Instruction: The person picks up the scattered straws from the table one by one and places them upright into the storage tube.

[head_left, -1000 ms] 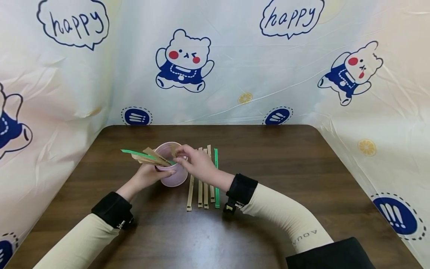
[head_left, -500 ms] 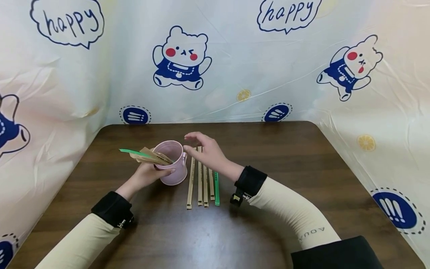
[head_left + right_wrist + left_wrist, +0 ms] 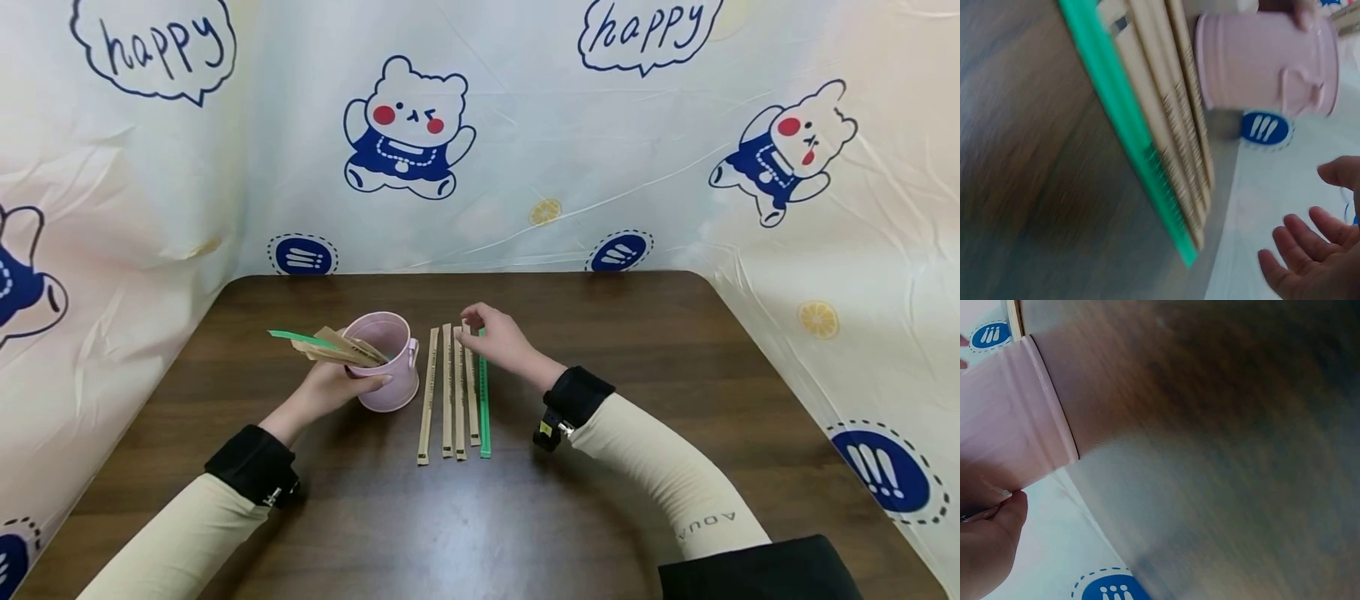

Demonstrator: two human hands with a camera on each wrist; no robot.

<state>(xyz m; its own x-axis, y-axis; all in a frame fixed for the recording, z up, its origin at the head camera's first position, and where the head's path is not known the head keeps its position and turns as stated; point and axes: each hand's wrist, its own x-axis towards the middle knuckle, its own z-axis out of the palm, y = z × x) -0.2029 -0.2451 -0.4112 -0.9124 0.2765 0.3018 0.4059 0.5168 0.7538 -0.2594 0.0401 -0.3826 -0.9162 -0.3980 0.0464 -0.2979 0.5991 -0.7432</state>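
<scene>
My left hand [image 3: 330,396] grips a small pink bucket [image 3: 390,390] at its left side, thumb across the front. Several tan paper-wrapped sticks [image 3: 352,348] and a green one [image 3: 303,338] lean out over the bucket's left rim. To the bucket's right, several more tan wrapped sticks [image 3: 447,400] lie side by side on the table, with a green stick [image 3: 484,408] at the right end of the row. Over the far ends of that row hovers my right hand [image 3: 504,340], holding nothing; the right wrist view shows its fingers [image 3: 1300,250] spread and loosely bent.
The brown wooden table [image 3: 637,358] has rounded far corners. Behind and beside it hangs a pale curtain [image 3: 517,125] printed with bears and the word "happy". Black wrist bands [image 3: 577,396] with small cameras sit on both wrists.
My right hand has drawn back from the bucket's mouth and moved right, over the row of sticks. The tan piece it held at the mouth is no longer in it. My left hand stays put.
</scene>
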